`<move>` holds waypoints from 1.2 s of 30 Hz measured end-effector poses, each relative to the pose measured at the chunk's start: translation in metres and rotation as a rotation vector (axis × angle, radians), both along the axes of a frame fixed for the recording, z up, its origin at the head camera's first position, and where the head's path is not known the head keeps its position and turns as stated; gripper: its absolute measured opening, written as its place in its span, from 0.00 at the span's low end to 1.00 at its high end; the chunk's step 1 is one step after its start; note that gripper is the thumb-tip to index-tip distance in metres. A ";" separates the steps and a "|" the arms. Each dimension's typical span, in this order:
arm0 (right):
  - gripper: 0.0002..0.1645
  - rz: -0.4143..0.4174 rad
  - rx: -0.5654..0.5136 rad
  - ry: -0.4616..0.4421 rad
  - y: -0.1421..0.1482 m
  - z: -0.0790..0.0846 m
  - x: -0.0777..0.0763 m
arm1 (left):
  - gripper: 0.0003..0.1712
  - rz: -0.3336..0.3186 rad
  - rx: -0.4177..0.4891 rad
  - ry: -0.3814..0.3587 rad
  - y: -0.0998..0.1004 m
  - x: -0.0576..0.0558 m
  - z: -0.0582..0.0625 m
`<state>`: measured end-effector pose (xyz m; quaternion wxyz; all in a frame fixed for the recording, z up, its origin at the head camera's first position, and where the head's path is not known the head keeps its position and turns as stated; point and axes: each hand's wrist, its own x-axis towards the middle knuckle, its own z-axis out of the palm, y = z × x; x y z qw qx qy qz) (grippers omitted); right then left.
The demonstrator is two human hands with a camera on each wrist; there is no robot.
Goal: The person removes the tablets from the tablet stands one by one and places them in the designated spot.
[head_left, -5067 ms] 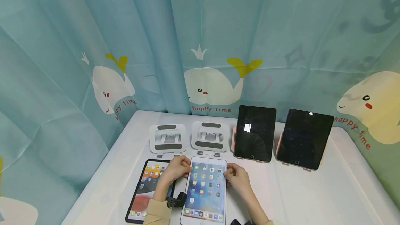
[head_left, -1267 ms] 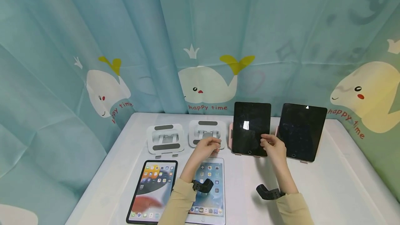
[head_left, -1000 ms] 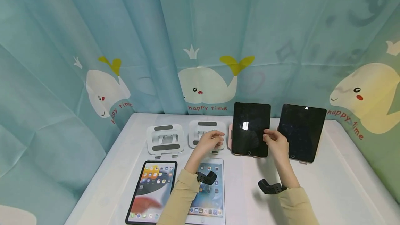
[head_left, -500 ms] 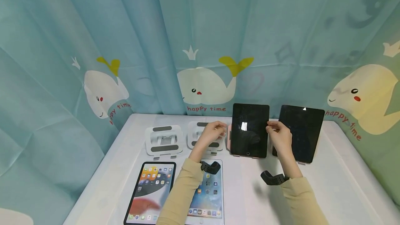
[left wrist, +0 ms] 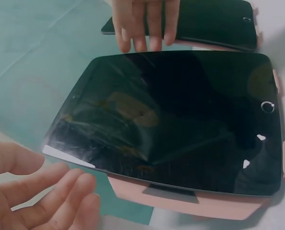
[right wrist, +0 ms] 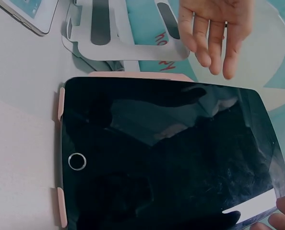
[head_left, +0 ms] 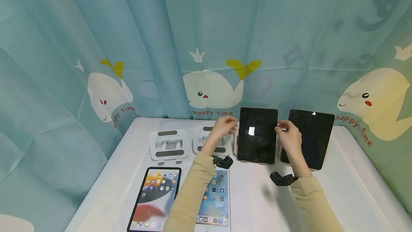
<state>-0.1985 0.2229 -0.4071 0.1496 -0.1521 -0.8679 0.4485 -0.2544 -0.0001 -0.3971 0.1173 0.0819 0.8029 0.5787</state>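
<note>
A black tablet (head_left: 258, 137), screen dark, leans upright on a pink stand (left wrist: 181, 201) whose small lips catch its lower edge. My left hand (head_left: 224, 126) is by the tablet's left edge, over the second white stand; in the left wrist view its fingers (left wrist: 61, 201) are loosely bent and spread, holding nothing. At the opposite edge is my right hand (head_left: 289, 137), fingers extended and thumb near the rim. The left wrist view shows that right hand (left wrist: 145, 21) with its fingertips right at the tablet's edge. Its thumb side (right wrist: 284, 213) shows at the right wrist view's corner.
A second dark tablet (head_left: 315, 137) leans on its own stand to the right. Two white stands with grey pads, one at far left (head_left: 168, 153) and one beside it (head_left: 197, 142), stand at the back left. Two lit tablets, black-framed (head_left: 154, 196) and white-framed (head_left: 215, 196), lie flat in front.
Both hands have left the white-framed tablet. The left hand has moved up and right across the second white stand; the right hand has shifted up and right along the dark tablet's edge.
</note>
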 end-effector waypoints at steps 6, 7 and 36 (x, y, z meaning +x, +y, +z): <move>0.22 0.025 0.039 -0.009 0.003 0.004 -0.006 | 0.16 0.001 0.019 0.001 0.005 -0.010 0.001; 0.23 0.030 0.043 -0.014 0.003 0.004 -0.007 | 0.16 0.004 0.022 -0.002 0.006 -0.012 0.001; 0.24 0.010 0.180 -0.029 -0.004 0.004 -0.023 | 0.17 0.072 -0.027 0.085 0.028 -0.025 -0.011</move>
